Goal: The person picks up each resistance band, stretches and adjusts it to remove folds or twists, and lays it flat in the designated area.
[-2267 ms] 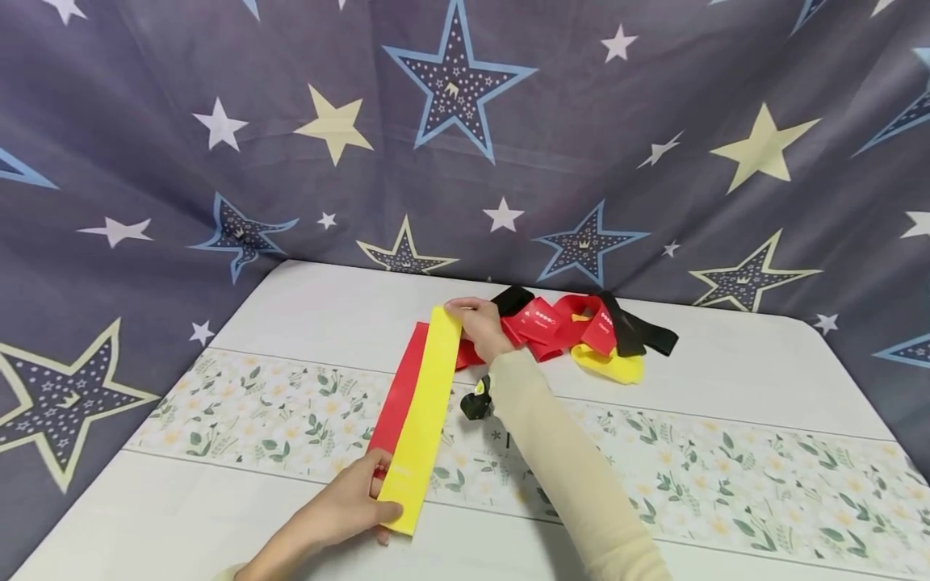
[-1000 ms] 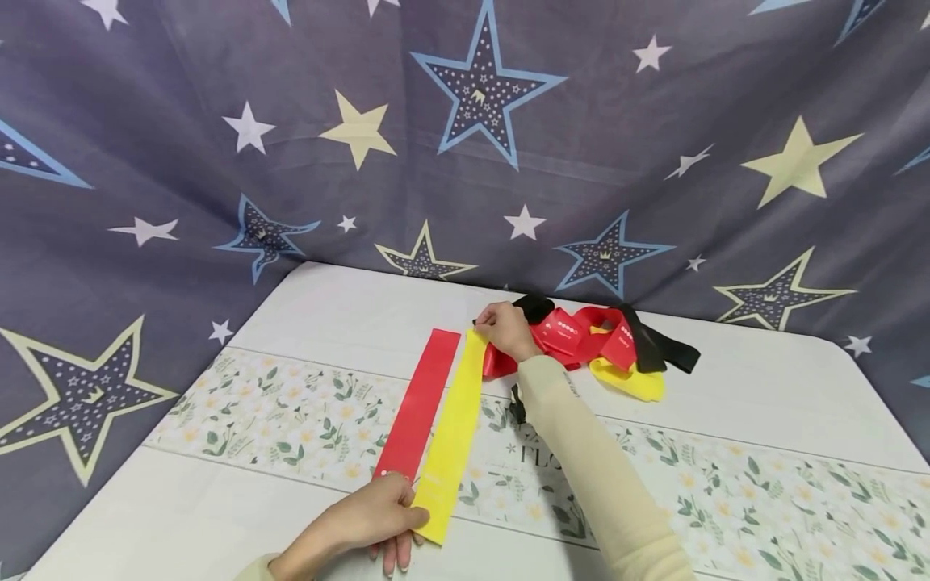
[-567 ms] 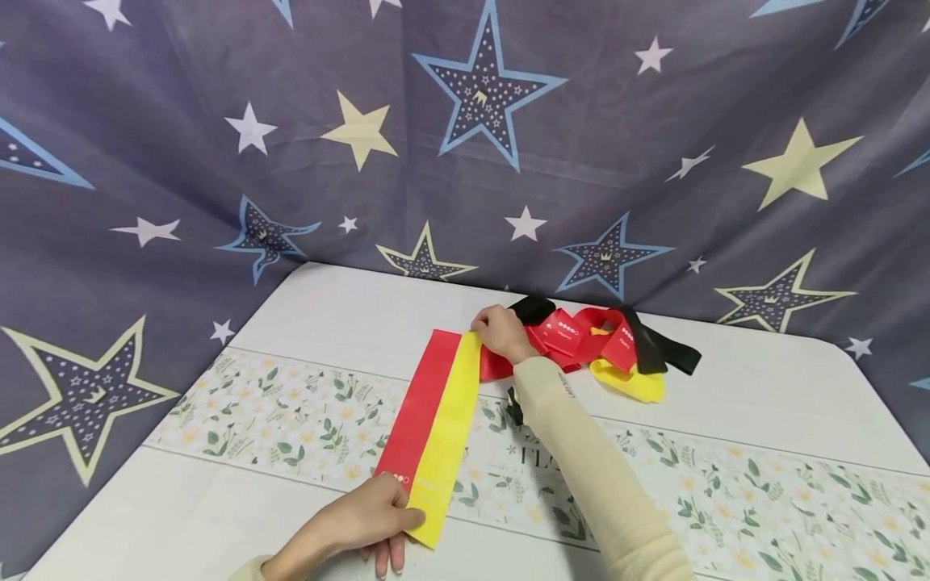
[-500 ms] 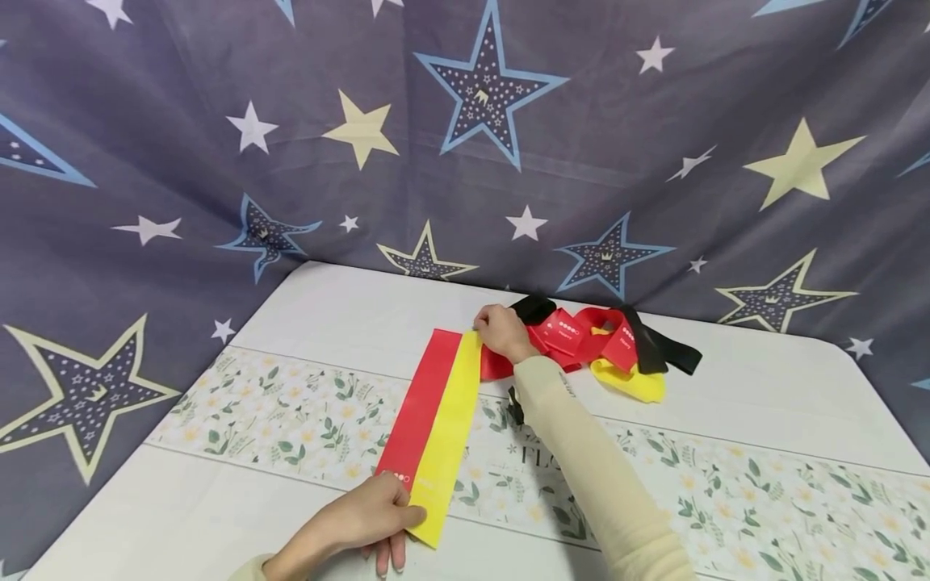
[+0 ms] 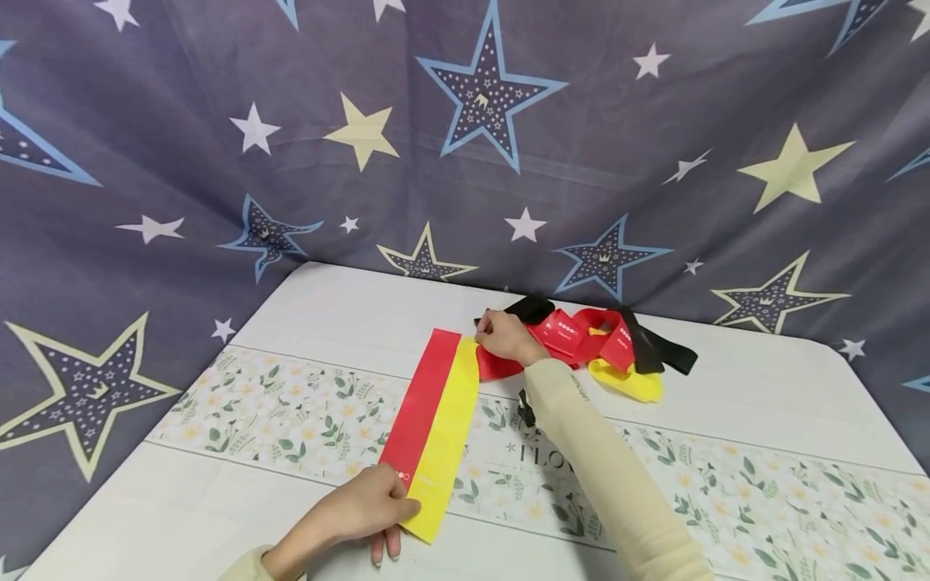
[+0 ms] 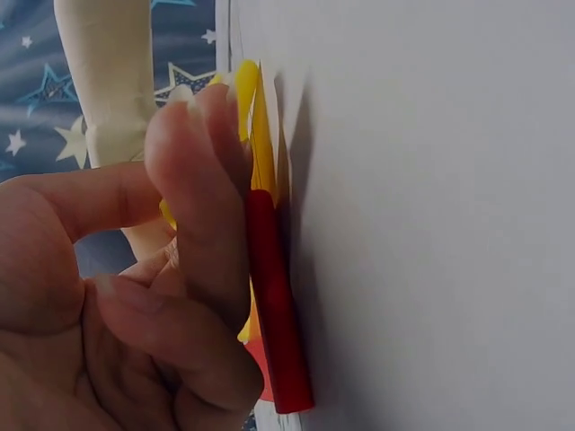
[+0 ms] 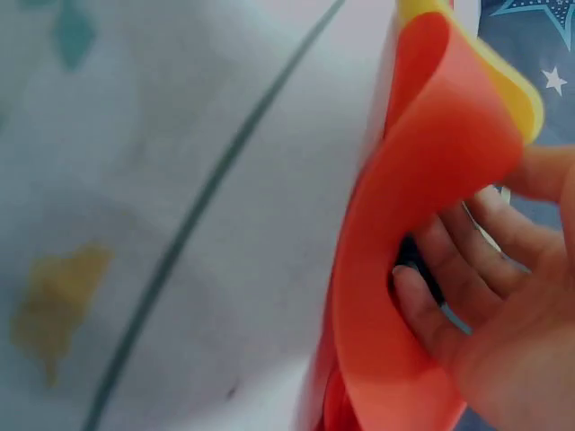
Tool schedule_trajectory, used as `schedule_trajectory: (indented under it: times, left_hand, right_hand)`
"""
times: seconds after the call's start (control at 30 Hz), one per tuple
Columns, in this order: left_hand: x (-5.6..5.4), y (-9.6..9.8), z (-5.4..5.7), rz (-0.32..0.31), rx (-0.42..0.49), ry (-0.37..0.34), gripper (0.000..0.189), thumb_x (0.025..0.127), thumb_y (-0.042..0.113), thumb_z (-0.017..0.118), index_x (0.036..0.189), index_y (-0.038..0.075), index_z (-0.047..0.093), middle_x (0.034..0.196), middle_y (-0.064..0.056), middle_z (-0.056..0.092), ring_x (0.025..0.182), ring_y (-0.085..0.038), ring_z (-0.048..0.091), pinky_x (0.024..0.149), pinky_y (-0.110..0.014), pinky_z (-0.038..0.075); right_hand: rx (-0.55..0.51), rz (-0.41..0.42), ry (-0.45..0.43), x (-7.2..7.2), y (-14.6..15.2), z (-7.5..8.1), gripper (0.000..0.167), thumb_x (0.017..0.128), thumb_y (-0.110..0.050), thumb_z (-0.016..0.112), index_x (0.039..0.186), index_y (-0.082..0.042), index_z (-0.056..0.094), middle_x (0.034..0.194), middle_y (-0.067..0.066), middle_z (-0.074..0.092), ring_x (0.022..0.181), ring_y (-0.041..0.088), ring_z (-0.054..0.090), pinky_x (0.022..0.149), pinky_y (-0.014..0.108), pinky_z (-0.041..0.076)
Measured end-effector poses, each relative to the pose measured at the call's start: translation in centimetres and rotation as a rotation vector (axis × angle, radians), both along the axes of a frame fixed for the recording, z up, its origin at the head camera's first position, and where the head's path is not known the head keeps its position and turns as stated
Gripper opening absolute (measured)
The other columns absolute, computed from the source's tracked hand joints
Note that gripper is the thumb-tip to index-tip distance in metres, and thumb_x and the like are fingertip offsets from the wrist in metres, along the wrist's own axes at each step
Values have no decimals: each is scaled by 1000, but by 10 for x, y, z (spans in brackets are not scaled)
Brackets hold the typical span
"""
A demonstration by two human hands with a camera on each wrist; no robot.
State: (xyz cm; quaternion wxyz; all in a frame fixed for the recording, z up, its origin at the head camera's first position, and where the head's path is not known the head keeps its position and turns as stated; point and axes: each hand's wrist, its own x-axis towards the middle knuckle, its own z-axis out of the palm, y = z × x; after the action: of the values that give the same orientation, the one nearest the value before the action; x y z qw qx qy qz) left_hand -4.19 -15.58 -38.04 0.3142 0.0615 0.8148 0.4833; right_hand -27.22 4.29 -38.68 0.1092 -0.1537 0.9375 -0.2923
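On the counter (image 5: 218,508), a yellow resistance band (image 5: 445,440) was laid beside a red resistance band (image 5: 421,395), its near end pinched by the fingers of the left hand (image 5: 366,504). Whether anything was gripped by the bent fingers of the right hand (image 5: 508,335), at the far end, could not be told. A curving red loop (image 7: 431,180), largely covered in the head view, was revealed from the right wrist.

The left hand (image 5: 366,504) pinches a yellow resistance band (image 5: 445,440) at its 7 o'clock end; the right hand (image 5: 508,337) curls its fingers at the 1 o'clock end. A red resistance band (image 5: 423,395) runs along its 10 o'clock edge. Towards 3 o'clock from the right hand, a tangle of red, black and yellow bands (image 5: 563,335) lies on the white, floral-striped tabletop (image 5: 203,508); a star-print cloth (image 5: 436,190) hangs at 12 o'clock.
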Motion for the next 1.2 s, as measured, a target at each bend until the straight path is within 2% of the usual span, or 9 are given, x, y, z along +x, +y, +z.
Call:
schedule_trajectory:
  times: [0.2,0.27,0.47,0.57,0.67,0.73,0.93,1.1,1.2]
  left_hand:
    - [2,0,1,6,-5,14,32,90,12,56,59,2,57,48,-2,59,32,-4,49,36,-12,31]
    - [2,0,2,8,-4,10,32,90,11,56,60,1,57,48,-2,60,32,-4,49,36,-12,32]
    - [0,1,2,-2,0,20,32,90,11,56,61,-1,59,49,-7,61,33,-4,49,36,-13,35]
    - [0,3,1,-4,-3,15,32,90,11,56,61,-1,59,50,-7,61,33,-4,49,36,-12,34]
    - [-1,3,2,-6,-8,10,32,90,11,56,61,0,59,49,-5,61,33,-4,49,36,-13,34]
    - [-1,3,1,-11,-9,10,32,90,11,56,60,-1,59,49,-4,60,33,-4,49,36,-13,34]
    - [0,3,1,-11,-13,2,32,90,11,56,61,0,59,48,-2,59,33,-4,49,35,-12,33]
    - [1,3,4,-11,-28,13,31,90,11,56,61,1,59,49,-3,60,33,-5,49,37,-14,37]
    - [1,4,9,-16,-55,38,31,90,12,57,62,1,61,49,-4,60,33,-5,49,38,-16,40]
  right_hand:
    - [32,25,-48,3,5,0,47,86,-47,63,107,-5,60,99,10,62,88,19,55,74,29,50]
    - [15,46,-48,3,11,0,44,84,-45,66,103,-6,61,97,8,61,85,18,55,70,27,50]
    - [-41,100,13,1,27,1,16,83,-22,72,80,-8,64,79,6,62,73,17,54,63,22,46]
    - [-37,117,31,1,32,-1,14,82,-19,73,88,-8,65,88,7,64,81,18,55,72,25,51]
    - [9,160,49,4,33,-2,26,82,-21,74,103,-9,65,104,7,63,96,20,54,85,31,52]
    - [54,195,64,6,32,-3,31,82,-22,74,109,-9,66,107,8,62,101,21,53,89,33,50]
    - [149,245,116,9,28,-2,21,81,-24,75,97,-10,71,100,7,59,97,21,50,84,33,48]
    - [168,239,68,12,35,6,24,82,-22,73,97,-5,69,103,10,61,95,22,52,80,29,51]
    - [155,255,39,12,45,15,16,81,-19,72,86,-6,65,88,9,62,82,20,54,69,26,50]
